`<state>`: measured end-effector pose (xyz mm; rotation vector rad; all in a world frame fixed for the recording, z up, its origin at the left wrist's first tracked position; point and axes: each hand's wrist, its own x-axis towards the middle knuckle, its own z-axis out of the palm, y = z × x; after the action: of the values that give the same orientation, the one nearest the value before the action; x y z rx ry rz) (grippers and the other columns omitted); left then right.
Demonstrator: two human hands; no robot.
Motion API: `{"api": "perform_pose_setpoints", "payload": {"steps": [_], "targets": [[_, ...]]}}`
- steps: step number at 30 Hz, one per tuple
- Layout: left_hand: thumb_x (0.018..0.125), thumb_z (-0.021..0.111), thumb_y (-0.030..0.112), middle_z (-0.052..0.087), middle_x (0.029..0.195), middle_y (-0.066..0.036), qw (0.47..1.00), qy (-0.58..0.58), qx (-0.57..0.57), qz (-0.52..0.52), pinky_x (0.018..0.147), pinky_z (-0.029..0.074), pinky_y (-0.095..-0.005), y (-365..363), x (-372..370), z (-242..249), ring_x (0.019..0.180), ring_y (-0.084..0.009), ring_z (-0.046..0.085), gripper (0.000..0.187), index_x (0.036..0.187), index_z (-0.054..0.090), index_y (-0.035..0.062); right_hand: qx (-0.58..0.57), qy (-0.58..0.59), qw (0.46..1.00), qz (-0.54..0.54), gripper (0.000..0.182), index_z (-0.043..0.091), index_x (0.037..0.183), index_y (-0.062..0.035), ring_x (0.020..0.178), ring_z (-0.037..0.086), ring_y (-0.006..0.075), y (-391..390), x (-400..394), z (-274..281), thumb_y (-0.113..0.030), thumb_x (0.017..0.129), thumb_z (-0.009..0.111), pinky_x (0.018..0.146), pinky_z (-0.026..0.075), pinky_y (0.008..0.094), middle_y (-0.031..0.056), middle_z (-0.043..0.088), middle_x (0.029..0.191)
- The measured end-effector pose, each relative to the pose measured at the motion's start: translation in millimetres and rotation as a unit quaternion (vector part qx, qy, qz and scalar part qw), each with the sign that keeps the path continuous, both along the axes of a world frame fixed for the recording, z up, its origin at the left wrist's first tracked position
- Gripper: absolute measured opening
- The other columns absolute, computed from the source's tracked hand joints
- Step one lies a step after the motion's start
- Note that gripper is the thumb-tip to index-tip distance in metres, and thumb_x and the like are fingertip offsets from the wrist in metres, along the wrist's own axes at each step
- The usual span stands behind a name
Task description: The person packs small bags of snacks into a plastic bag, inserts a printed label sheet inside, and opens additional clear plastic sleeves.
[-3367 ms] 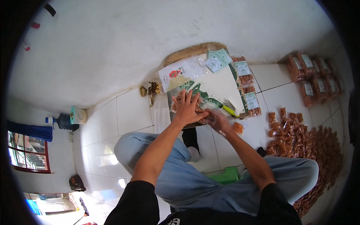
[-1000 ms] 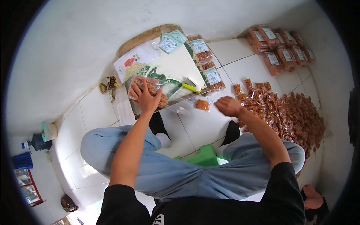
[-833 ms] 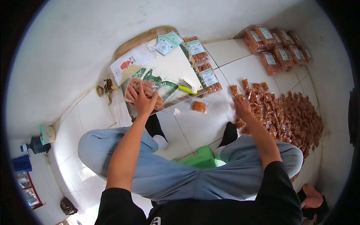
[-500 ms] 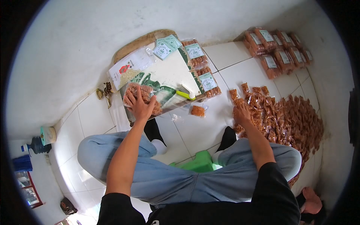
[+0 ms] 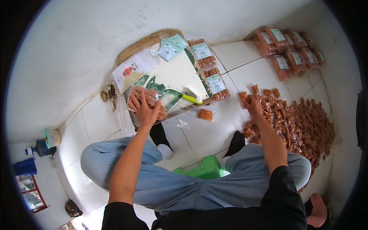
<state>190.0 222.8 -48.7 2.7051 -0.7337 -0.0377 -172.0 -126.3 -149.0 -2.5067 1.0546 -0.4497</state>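
My left hand (image 5: 145,111) lies with spread fingers on a clear bag of small brown packets (image 5: 160,111) at the near left corner of the low board. At the upper left edge of the pile of small packets (image 5: 291,122), my right hand (image 5: 253,106) has its fingers curled around a small brown packet (image 5: 248,99). A green stapler (image 5: 192,99) rests on the board's near edge. On the floor just below it is a single orange packet (image 5: 206,114). Two labelled bags (image 5: 217,85) sit along the board's right side.
Paper labels (image 5: 171,46) and a printed plastic bag (image 5: 132,73) lie on the low board (image 5: 172,72). Several filled, labelled bags (image 5: 291,57) are stacked by the back right wall. A green stool (image 5: 205,168) is between my legs. Another person's foot (image 5: 317,211) shows at lower right.
My right hand has moved up slightly from the pile with its fingers drawn together. My left hand stays on the bag. The whole view has shifted a little.
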Motion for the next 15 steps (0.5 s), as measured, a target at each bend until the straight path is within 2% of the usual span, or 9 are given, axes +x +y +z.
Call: {"api": "perform_pose_setpoints", "payload": {"steps": [2,4,6,9,11,12,13,14,15], "targets": [[0.079,0.067,0.062,0.005,0.159,-0.027,1.0,-0.002,0.005,0.003,0.115,0.01,-0.0613,-0.5,-0.3,0.8,0.145,-0.0491,-0.002,0.095,0.154,0.026,0.0213,0.051,-0.002,0.999,0.0,0.048,0.058,0.119,-0.0032,0.105,0.059,0.0398,-13.8,1.4,-9.4,-0.028,0.082,0.074,0.091,0.048,0.0439,0.0193,0.06,0.113],[0.079,0.067,0.062,0.005,0.159,-0.027,1.0,-0.004,0.005,-0.001,0.115,0.01,-0.0611,0.0,-0.5,0.3,0.145,-0.0493,-0.002,0.095,0.154,0.025,0.0212,0.17,-0.037,0.981,-0.086,0.053,0.057,0.123,-0.0022,0.109,0.059,0.0385,-25.8,6.4,-14.6,-0.028,0.081,0.075,0.093,0.048,0.0419,0.0207,0.062,0.117],[0.079,0.067,0.062,0.005,0.159,-0.027,1.0,-0.007,0.005,-0.002,0.115,0.01,-0.0609,-0.1,-0.3,1.1,0.145,-0.0494,-0.002,0.095,0.154,0.025,0.0211,0.127,-0.05,0.986,-0.098,0.055,0.055,0.126,-0.0035,0.112,0.059,0.0373,-45.4,7.9,-41.3,-0.028,0.081,0.075,0.094,0.047,0.0412,0.0217,0.063,0.118],[0.079,0.068,0.061,0.005,0.159,-0.027,1.0,0.004,0.009,0.003,0.115,0.011,-0.0609,0.6,0.0,0.1,0.145,-0.0497,-0.002,0.095,0.154,0.025,0.0211,0.094,-0.073,0.986,-0.116,0.049,0.06,0.121,-0.0055,0.109,0.06,0.0377,-64.7,20.5,-53.6,-0.027,0.08,0.075,0.091,0.048,0.04,0.021,0.064,0.115],[0.079,0.068,0.06,0.006,0.158,-0.027,1.0,-0.02,-0.005,-0.01,0.115,0.011,-0.0612,1.6,1.0,-5.0,0.144,-0.0505,-0.001,0.095,0.154,0.025,0.0208,0.176,0.112,0.971,-0.12,0.037,0.067,0.113,-0.0073,0.112,0.059,0.0345,-75.3,26.6,-32.7,-0.023,0.08,0.072,0.099,0.044,0.0423,0.0163,0.065,0.115],[0.079,0.068,0.06,0.006,0.158,-0.027,1.0,-0.018,-0.002,-0.01,0.115,0.011,-0.0612,2.1,0.6,-6.0,0.144,-0.0505,-0.001,0.095,0.154,0.025,0.0208,0.179,0.114,0.97,-0.119,0.037,0.067,0.113,-0.0073,0.112,0.059,0.0345,-72.4,30.7,-12.4,-0.023,0.08,0.072,0.099,0.044,0.0423,0.0163,0.065,0.115],[0.079,0.068,0.059,0.006,0.158,-0.027,1.0,-0.021,-0.005,-0.012,0.115,0.011,-0.0612,2.1,0.6,-5.8,0.144,-0.0507,-0.001,0.094,0.154,0.026,0.0205,0.122,0.237,0.963,-0.044,0.036,0.066,0.115,-0.012,0.115,0.057,0.0308,-64.8,41.5,16.8,-0.026,0.082,0.068,0.104,0.038,0.0467,0.0125,0.062,0.12],[0.08,0.068,0.059,0.006,0.158,-0.027,1.0,-0.024,-0.008,-0.015,0.115,0.011,-0.0612,1.7,1.1,-5.1,0.144,-0.051,-0.001,0.094,0.154,0.026,0.0202,0.061,0.353,0.933,0.032,0.036,0.066,0.117,-0.0167,0.118,0.054,0.0272,-58.7,50.7,37.0,-0.029,0.083,0.064,0.109,0.032,0.0511,0.0087,0.058,0.125],[0.08,0.068,0.059,0.006,0.158,-0.027,1.0,-0.024,-0.007,-0.014,0.115,0.011,-0.0612,0.8,0.5,-2.5,0.144,-0.051,-0.001,0.094,0.154,0.026,0.0202,0.062,0.353,0.933,0.034,0.036,0.066,0.117,-0.0167,0.118,0.054,0.0272,-53.4,54.0,46.0,-0.029,0.083,0.064,0.109,0.032,0.0511,0.0087,0.058,0.125]]}}
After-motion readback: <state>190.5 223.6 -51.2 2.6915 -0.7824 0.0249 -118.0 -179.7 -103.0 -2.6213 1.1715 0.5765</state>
